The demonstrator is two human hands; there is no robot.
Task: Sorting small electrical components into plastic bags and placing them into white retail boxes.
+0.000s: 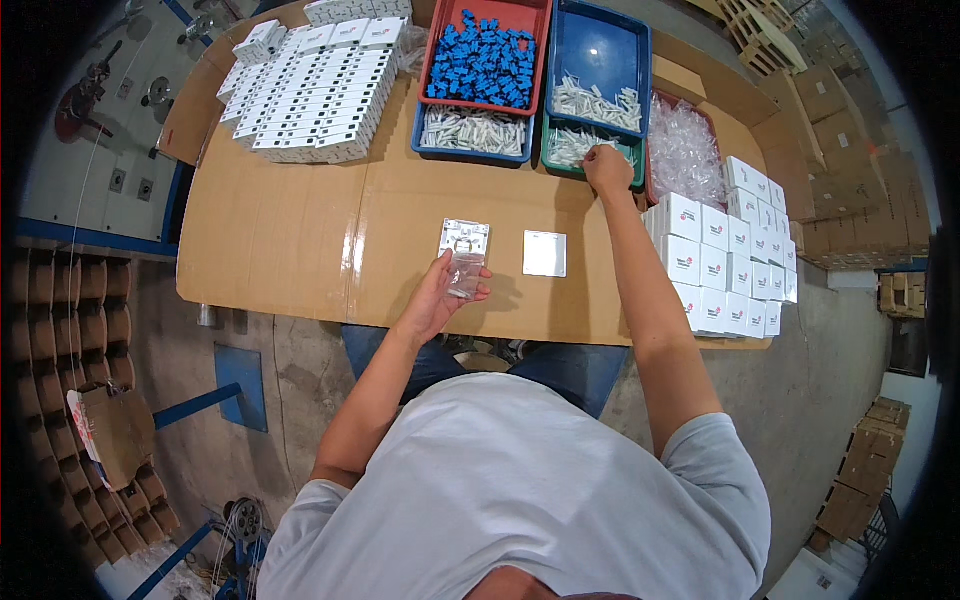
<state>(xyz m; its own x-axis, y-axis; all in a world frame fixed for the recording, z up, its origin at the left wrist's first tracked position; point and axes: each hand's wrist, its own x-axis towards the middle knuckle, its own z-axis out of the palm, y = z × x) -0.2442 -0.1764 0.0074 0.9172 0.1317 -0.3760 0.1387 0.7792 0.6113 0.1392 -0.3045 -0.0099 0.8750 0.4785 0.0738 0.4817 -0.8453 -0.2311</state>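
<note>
My left hand (430,300) is closed around the lower part of a white square plate-like fitting (465,236), held over the front of the cardboard-covered table. A clear plastic piece (464,275), perhaps a bag, covers the fitting's lower half against my fingers. To its right a flat, shiny white square plate (545,254) lies on the cardboard. My right arm stretches far forward, and my right hand (608,170) is at the green tray (637,180) of small whitish packets (572,147). Its fingers are bent together; whatever they grip is hidden.
Many white boxes (315,95) are stacked at the far left, and more boxes (712,255) at the right. A red tray (541,60) of blue parts rests above a blue tray (470,155). Another blue tray (600,45) and clear plastic bags (685,150) stand beyond my right hand.
</note>
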